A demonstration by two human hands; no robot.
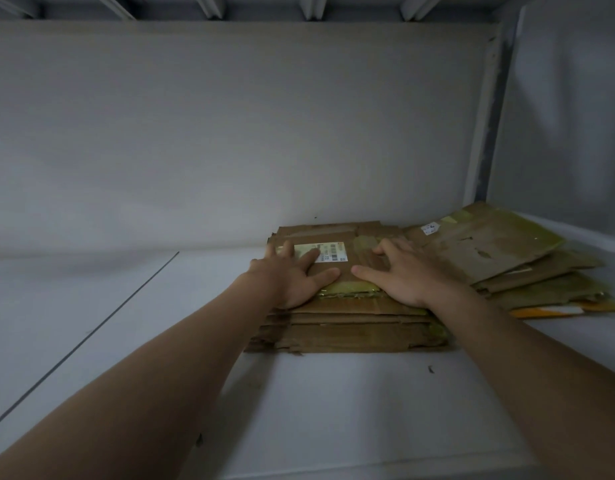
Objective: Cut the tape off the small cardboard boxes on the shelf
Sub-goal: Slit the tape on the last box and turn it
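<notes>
Both hands, left hand (292,275) and right hand (403,271), rest flat with fingers spread, gripping nothing, on the stack of flattened brown taped cardboard boxes (351,327) on the white shelf (333,410); uneven pressure risks sliding the loose top layers.

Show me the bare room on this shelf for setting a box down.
Widest bare patch: the shelf left of the cardboard stack, back to the rear wall. A second lies in front of the stack, between the forearms. Crowded: the right corner, where a fanned cardboard pile lies beside the stack. Left hand and right hand lie flat on the stack.
</notes>
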